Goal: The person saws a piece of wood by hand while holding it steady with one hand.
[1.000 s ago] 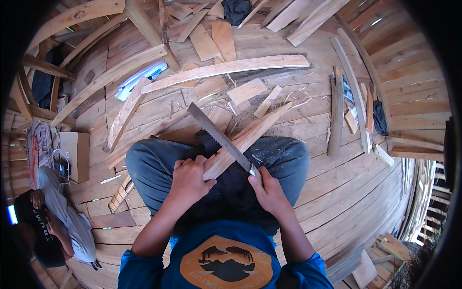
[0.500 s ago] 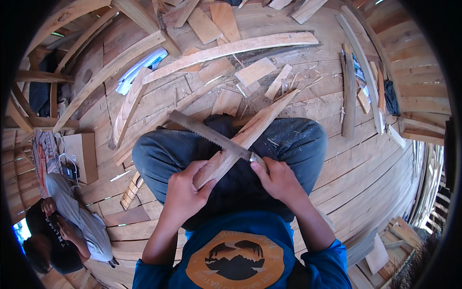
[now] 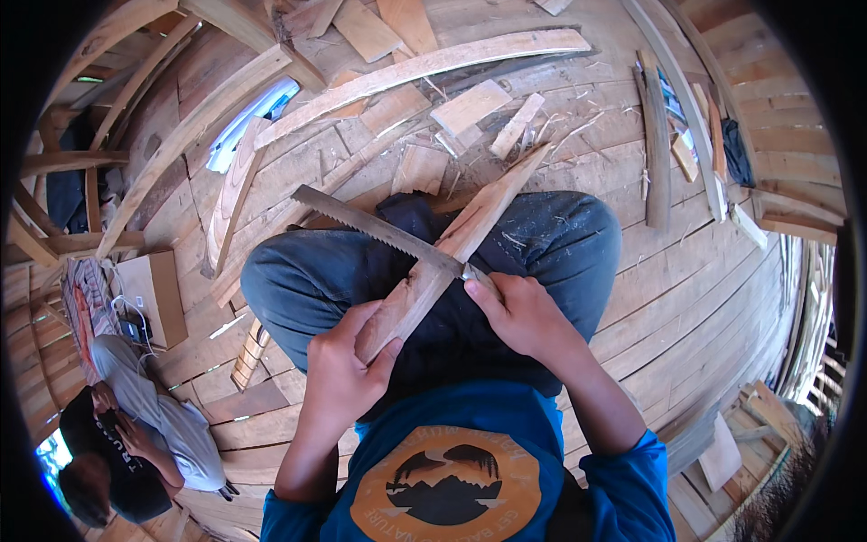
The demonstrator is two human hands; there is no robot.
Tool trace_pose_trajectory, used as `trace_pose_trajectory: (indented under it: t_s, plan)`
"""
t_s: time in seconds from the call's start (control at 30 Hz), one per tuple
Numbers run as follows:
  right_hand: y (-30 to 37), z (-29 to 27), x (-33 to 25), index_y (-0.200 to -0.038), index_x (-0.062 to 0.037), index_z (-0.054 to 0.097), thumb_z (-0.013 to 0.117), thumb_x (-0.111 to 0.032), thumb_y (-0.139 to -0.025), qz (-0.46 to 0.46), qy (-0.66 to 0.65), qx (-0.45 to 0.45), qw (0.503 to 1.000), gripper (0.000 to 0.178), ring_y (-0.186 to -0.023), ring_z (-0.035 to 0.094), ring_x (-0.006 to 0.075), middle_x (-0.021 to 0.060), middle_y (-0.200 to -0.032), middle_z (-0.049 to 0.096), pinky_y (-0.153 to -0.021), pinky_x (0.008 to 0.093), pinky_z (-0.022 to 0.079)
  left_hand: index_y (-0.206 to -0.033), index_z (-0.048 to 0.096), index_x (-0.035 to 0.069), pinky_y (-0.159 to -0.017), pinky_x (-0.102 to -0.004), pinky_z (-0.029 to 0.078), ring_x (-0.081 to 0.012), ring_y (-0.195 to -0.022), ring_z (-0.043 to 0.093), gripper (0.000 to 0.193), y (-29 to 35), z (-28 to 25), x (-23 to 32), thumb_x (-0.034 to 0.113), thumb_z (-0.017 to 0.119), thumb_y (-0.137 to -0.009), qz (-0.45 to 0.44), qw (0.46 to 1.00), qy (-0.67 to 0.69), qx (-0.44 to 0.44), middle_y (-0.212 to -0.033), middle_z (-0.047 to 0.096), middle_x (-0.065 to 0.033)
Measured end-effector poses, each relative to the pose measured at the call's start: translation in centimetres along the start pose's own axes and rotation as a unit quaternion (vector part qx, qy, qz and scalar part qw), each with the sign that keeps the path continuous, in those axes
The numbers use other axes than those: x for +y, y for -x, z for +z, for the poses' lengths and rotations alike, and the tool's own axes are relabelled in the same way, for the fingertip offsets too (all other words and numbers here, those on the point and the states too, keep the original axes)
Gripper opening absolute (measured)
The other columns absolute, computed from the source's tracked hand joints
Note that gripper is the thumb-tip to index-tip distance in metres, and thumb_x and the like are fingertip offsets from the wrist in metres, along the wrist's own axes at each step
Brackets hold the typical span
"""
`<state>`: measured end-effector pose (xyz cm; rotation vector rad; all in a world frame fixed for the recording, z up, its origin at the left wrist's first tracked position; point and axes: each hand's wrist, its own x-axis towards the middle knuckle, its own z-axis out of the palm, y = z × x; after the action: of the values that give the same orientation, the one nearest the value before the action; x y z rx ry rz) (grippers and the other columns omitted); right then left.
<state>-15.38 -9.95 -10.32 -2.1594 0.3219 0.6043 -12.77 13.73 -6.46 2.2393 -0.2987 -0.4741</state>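
Observation:
A rough, tapering piece of wood (image 3: pixel 481 219) slants across my crossed legs, its splintered narrow tip pointing away to the right. My left hand (image 3: pixel 350 366) grips its near, wider end, thumb on one side and fingers on the other. A handsaw (image 3: pixel 366 226) lies across the wood, its toothed edge facing toward me and its blade reaching to the far left over my knee. Around the saw's handle, just right of the wood, my right hand (image 3: pixel 517 312) is closed with the thumb along the top. The blade crosses the wood near its middle.
A long curved plank (image 3: pixel 424 72) and several offcuts (image 3: pixel 471 106) lie on the floor beyond my knees among shavings. Long boards (image 3: pixel 657 144) lie at the right. A person (image 3: pixel 135 434) sits at the lower left near a cardboard box (image 3: pixel 163 298). Timber frames stand at the upper left.
The saw has slid a little to the left across the wood, with my right hand moving along. My view has shifted slightly; the left hand keeps its hold.

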Motion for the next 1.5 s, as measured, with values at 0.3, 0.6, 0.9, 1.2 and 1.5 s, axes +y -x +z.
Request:
trace_pose_trajectory:
  t_s: [0.3, 0.6, 0.9, 1.2, 1.5]
  plan:
    - [1.6, 1.2, -0.4, -0.072, 0.0030, 0.062, 0.052, -0.053, -0.091, -0.038, 0.003, 0.015, 0.999, 0.060, -0.070, 0.062, 0.0449, 0.0265, -0.065, 0.060, -0.067, 0.0503, 0.051, -0.109, 0.060, -0.001, -0.065, -0.0362, 0.053, -0.0374, -0.074, 0.068, 0.038, 0.4, 0.1, 0.1, 0.005, 0.072, -0.075, 0.034, 0.999, -0.007, 0.015, -0.079, 0.066, -0.0230]
    - [1.0, -0.8, 2.0, -0.072, 0.0046, 0.061, 0.049, -0.054, -0.092, 0.048, -0.062, 0.060, 0.995, 0.063, -0.072, 0.061, 0.0461, 0.0277, -0.066, 0.059, -0.067, 0.0494, 0.050, -0.115, 0.054, -0.006, -0.084, -0.0284, 0.050, -0.0198, -0.096, 0.067, 0.045, 1.4, -0.2, 0.9, 0.001, 0.075, -0.076, -0.018, 0.991, 0.109, 0.070, -0.099, 0.068, -0.0197]
    - [2.3, -1.4, 1.7, -0.076, 0.0064, 0.060, 0.046, -0.047, -0.097, 0.029, -0.181, 0.105, 0.977, 0.059, -0.067, 0.061, 0.0428, 0.0257, -0.063, 0.056, -0.062, 0.0442, 0.047, -0.119, 0.052, -0.006, -0.091, -0.0307, 0.048, -0.0225, -0.104, 0.064, 0.052, 0.6, 0.5, 3.7, 0.002, 0.077, -0.075, 0.087, 0.973, 0.146, 0.155, -0.111, 0.065, -0.0223]
    - [3.6, -2.3, 2.4, -0.074, 0.0064, 0.056, 0.045, -0.047, -0.098, -0.019, -0.243, 0.119, 0.963, 0.060, -0.055, 0.047, 0.0222, 0.0162, -0.057, 0.048, -0.058, 0.0387, 0.044, -0.125, 0.042, -0.006, -0.084, -0.0356, 0.052, -0.0323, -0.095, 0.067, 0.056, -1.2, 0.8, 10.0, 0.010, 0.072, -0.081, 0.177, 0.978, 0.030, 0.110, -0.105, 0.063, -0.0253]
    - [5.2, -4.7, 1.7, -0.071, 0.0040, 0.050, 0.039, -0.042, -0.101, -0.036, -0.257, 0.068, 0.963, 0.057, -0.059, 0.041, 0.0157, 0.0093, -0.057, 0.042, -0.058, 0.0354, 0.039, -0.113, 0.046, -0.003, -0.076, -0.0335, 0.049, -0.0265, -0.084, 0.065, 0.047, -0.3, 0.9, 12.4, 0.016, 0.074, -0.080, 0.132, 0.985, -0.058, 0.090, -0.090, 0.060, -0.0186]
